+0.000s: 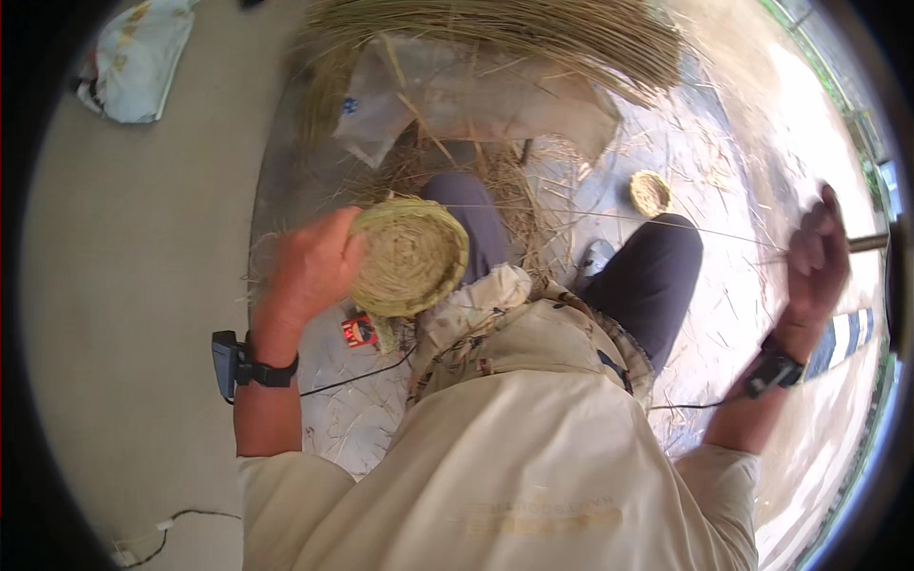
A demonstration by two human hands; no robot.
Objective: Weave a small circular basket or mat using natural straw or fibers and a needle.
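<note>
My left hand point(319, 262), slightly blurred, grips the left rim of a shallow round woven straw basket point(409, 255). The basket is tilted so that its coiled inside shows, in front of my left knee. A thin strand point(571, 209) runs taut from the basket's upper edge across to the right. At its far end is my right hand point(817, 252), stretched well out to the side and smeared by motion, with its fingers drawn together around the strand.
A large bundle of straw point(514, 33) lies at the far side beside a translucent plastic sack point(476, 95). A smaller woven basket point(650, 193) sits beyond my right knee. Below the held basket is a red packet point(359, 331). A white bag point(143, 62) lies far left. Cables hang from both wrists.
</note>
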